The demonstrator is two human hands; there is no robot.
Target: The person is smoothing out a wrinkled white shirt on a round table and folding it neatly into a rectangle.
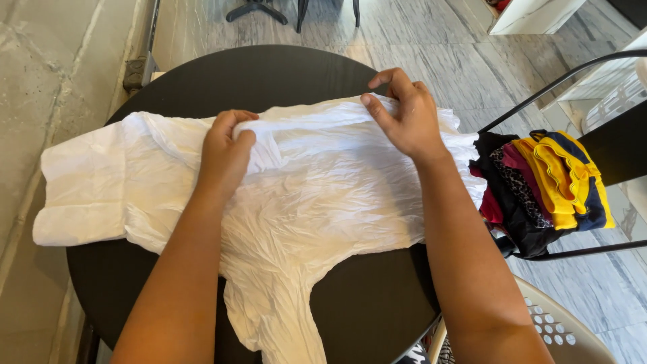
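I see a round black bench (364, 310) with a crumpled white garment (303, 195) spread across it, hanging over the left and near edges. Right of it sits a pile of folded clothes (539, 189) on a black chair. I judge a fold is underway: my left hand (226, 152) pinches a gathered ridge, my right hand (404, 114) grips the far edge. The garment's near end is cut off.

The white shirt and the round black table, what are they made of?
The white shirt looks like thin woven cloth, maybe cotton: it is matte and full of fine wrinkles. The round black table looks hard and smooth with a dull finish, perhaps painted wood or metal; the picture cannot settle which.
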